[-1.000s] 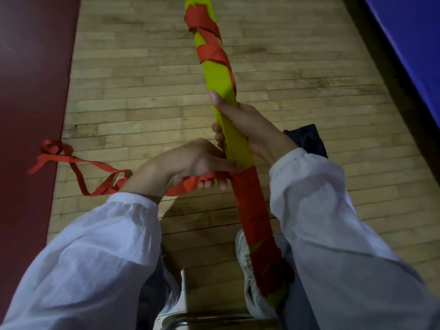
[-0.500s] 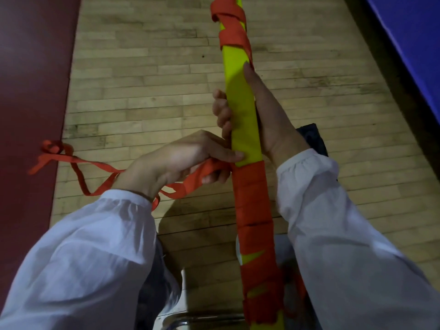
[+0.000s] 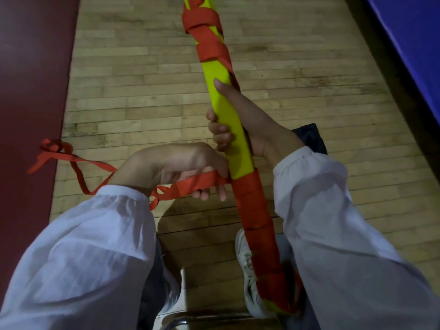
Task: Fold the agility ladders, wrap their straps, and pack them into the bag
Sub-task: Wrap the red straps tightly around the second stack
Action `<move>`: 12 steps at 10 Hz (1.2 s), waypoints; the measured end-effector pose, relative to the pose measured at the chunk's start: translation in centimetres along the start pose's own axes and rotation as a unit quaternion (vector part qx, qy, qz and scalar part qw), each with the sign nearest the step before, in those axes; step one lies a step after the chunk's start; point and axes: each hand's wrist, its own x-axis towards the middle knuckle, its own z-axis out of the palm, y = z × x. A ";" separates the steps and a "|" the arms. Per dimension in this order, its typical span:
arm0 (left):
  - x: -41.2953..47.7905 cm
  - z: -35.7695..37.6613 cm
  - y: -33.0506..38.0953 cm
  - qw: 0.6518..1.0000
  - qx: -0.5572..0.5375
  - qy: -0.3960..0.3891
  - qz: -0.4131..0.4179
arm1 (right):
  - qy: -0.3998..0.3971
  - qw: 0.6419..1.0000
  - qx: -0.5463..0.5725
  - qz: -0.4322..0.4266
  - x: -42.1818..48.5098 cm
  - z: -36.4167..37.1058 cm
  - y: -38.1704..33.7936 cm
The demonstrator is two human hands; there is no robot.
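wood floor [image 3: 142, 91] | maroon mat [image 3: 31, 91] left | blue mat [image 3: 416, 44] right | white shoe [image 3: 245, 270]

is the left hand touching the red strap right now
Touching. The head view shows the left hand with its fingers curled round the red strap, just beside the yellow ladder bundle.

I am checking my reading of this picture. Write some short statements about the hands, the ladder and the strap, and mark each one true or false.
1. The right hand grips the yellow ladder. True.
2. The left hand holds nothing. False: it pinches the red strap beside the ladder.
3. Tight turns of strap cover the ladder just below the hands. True.
4. The strap's loose end lies on the blue mat at the right. False: it trails to the left, and its knotted end lies at the edge of the dark red floor.
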 end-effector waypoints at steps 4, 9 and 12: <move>0.6 1.0 0.0 0.993 0.101 0.052 -0.015 | 0.126 0.984 -0.120 -0.046 1.5 0.0 1.4; -1.3 0.4 1.3 0.995 0.018 0.036 0.088 | 0.009 0.990 0.110 -0.093 -0.2 -1.3 -0.4; -1.0 0.4 0.9 0.997 -0.012 0.009 0.070 | -0.007 0.976 0.212 -0.045 -0.3 0.0 0.0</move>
